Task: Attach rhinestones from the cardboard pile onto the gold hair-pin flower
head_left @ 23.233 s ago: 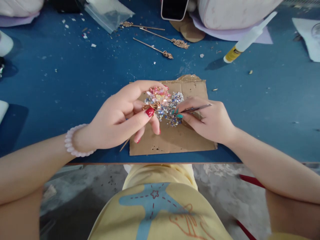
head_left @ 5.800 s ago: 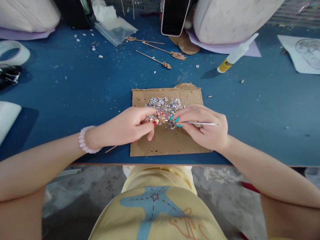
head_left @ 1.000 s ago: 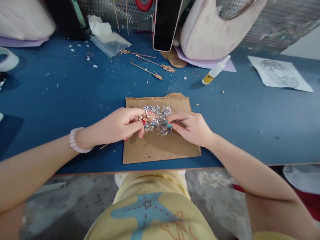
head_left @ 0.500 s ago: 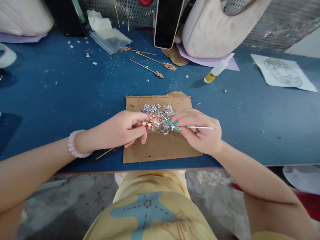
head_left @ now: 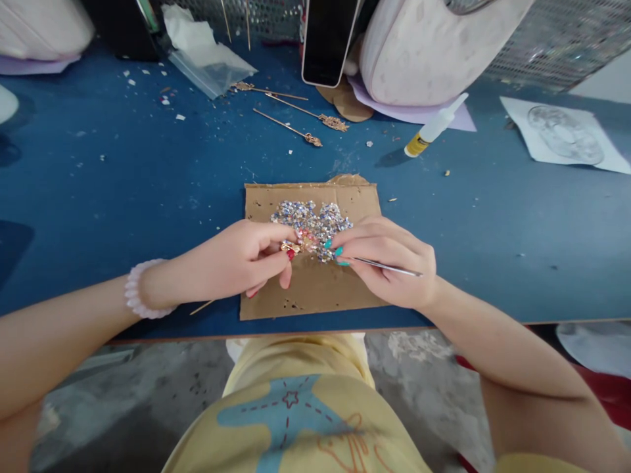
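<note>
My left hand (head_left: 251, 259) pinches the gold ornamented head of a hair stick (head_left: 290, 247) between thumb and index finger. A thin gold shaft (head_left: 201, 307) pokes out below my left wrist, in line with that head. Pink and clear stones (head_left: 307, 239) lie beside the fingertips. My right hand (head_left: 392, 259) grips a slim silver tool, which looks like tweezers (head_left: 389, 267), in a pen hold; its tip is hidden among the fingers. Both hands rest over a heap of small glittering beads or rhinestones (head_left: 300, 213) on a piece of cardboard (head_left: 310, 289).
Several gold hair sticks (head_left: 310, 139) lie beyond the cardboard. A glue bottle (head_left: 434, 128) stands to the right, near a sheet with a drawing (head_left: 564, 135). At the back are a phone (head_left: 328, 43), a pale bag (head_left: 424, 59) and a plastic bag (head_left: 211, 62).
The tweezers' rear end has dropped, so the tool now slants downward to the right. My right fingertips have shifted slightly left. My left hand keeps its pinch on the hair stick.
</note>
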Demonstrator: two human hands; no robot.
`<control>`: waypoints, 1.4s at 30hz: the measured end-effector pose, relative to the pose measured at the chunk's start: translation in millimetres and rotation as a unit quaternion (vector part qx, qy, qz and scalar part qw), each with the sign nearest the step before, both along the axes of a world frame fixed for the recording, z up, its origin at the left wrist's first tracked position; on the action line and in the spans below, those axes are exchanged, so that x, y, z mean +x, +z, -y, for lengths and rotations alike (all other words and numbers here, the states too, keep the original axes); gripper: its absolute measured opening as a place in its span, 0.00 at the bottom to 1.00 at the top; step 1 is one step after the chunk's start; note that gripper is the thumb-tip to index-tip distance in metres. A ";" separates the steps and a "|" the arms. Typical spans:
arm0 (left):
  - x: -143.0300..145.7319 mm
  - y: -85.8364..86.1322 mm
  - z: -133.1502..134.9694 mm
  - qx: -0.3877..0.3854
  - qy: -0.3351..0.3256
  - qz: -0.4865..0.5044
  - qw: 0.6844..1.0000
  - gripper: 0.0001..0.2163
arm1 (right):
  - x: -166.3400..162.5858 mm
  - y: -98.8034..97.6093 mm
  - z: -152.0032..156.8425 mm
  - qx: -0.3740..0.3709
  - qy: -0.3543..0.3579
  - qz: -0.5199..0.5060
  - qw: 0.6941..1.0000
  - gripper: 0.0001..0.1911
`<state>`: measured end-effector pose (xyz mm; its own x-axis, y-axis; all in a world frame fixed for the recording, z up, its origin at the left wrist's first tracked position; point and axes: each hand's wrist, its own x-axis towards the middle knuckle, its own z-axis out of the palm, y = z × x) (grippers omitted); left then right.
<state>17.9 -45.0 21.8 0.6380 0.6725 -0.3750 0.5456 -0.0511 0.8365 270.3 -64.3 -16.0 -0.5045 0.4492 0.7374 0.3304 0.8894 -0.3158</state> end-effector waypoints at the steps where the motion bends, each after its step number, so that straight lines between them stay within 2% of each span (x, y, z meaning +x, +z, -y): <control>1: 0.0 0.3 0.0 -0.002 -0.001 -0.001 1.000 0.16 | 0.0 0.0 0.1 -0.002 0.002 0.001 1.000 0.07; 8: 1.2 2.3 0.9 0.002 -0.003 -0.001 1.000 0.16 | 0.9 -0.9 0.1 -0.006 0.008 0.001 1.000 0.07; 18: -1.5 -5.1 -3.0 0.000 -0.014 0.010 1.000 0.14 | 2.3 -1.2 -0.8 0.004 0.007 0.005 1.000 0.07; 26: -1.5 -5.8 -4.3 -0.003 -0.014 0.015 1.000 0.07 | 3.6 -0.2 -1.0 0.009 0.005 0.011 1.000 0.06; 36: -0.1 -0.2 -1.8 0.000 0.002 0.000 1.000 0.06 | 4.2 -0.9 -0.3 -0.002 0.009 0.008 1.000 0.07; 39: -2.0 -5.6 -5.5 0.009 0.005 0.003 1.000 0.08 | 4.5 -0.2 -0.4 -0.018 0.016 0.013 1.000 0.08; 42: -4.0 -10.6 -9.5 0.015 0.003 0.012 1.000 0.15 | 4.9 -0.7 -2.0 -0.047 0.018 0.034 0.998 0.08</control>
